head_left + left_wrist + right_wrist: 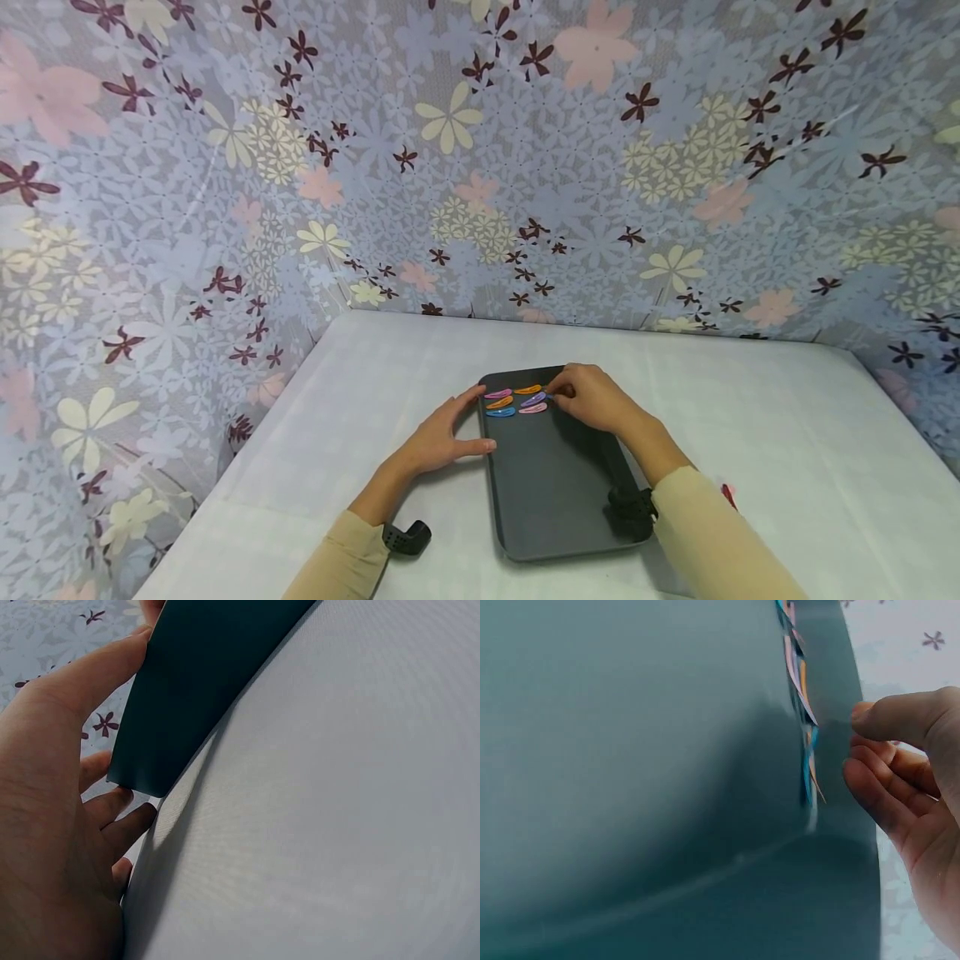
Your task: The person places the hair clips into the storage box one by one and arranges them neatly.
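Observation:
A dark grey tray (558, 492) lies on the white table, holding several snap hair clips in rows at its far end. Pink (498, 394), orange (499, 402) and blue (501, 412) clips line the left side. Beside them are another orange clip (527, 389), a purple clip (534, 399) and a pale pink clip (533, 408). My left hand (438, 437) touches the tray's left side, thumb and fingers spread along it. Over the far right corner, my right hand (596, 398) is bent beside a blue clip (808, 769); nothing shows between its fingertips in the right wrist view.
On the table right of the tray, a small red item (728, 497) with a bit of pink lies by the right sleeve (720, 533). A floral-patterned cloth (480, 208) stands behind the white table (405, 358). Black cameras sit on both wrists.

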`<state>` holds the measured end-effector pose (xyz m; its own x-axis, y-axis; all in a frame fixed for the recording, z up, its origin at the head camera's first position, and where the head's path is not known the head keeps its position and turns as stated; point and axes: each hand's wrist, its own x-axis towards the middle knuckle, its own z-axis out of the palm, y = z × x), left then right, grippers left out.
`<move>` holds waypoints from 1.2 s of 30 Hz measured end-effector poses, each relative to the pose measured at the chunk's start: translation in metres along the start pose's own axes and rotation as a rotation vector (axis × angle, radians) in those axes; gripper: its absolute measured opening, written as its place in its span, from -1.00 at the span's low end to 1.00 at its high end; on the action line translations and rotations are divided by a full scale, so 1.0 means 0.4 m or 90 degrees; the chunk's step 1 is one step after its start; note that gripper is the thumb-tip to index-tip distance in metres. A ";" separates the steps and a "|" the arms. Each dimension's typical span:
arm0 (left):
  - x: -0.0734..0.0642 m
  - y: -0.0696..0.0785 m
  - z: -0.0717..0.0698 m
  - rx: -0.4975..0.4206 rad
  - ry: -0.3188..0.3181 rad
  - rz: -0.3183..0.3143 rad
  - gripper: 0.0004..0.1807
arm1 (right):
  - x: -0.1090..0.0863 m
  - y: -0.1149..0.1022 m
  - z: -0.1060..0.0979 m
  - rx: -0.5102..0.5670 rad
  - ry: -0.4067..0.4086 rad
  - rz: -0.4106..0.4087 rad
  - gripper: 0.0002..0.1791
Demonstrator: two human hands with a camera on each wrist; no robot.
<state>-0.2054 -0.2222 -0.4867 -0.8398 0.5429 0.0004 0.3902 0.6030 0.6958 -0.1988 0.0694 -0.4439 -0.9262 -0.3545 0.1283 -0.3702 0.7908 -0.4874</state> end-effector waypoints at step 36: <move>0.001 -0.002 0.001 -0.004 -0.002 -0.002 -0.01 | -0.128 0.076 -0.117 0.031 0.006 0.027 -0.76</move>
<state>-0.2057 -0.2222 -0.4875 -0.8402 0.5423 -0.0045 0.3845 0.6014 0.7003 -0.1658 0.1348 -0.4249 -0.9414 -0.3170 0.1149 -0.3276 0.7792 -0.5344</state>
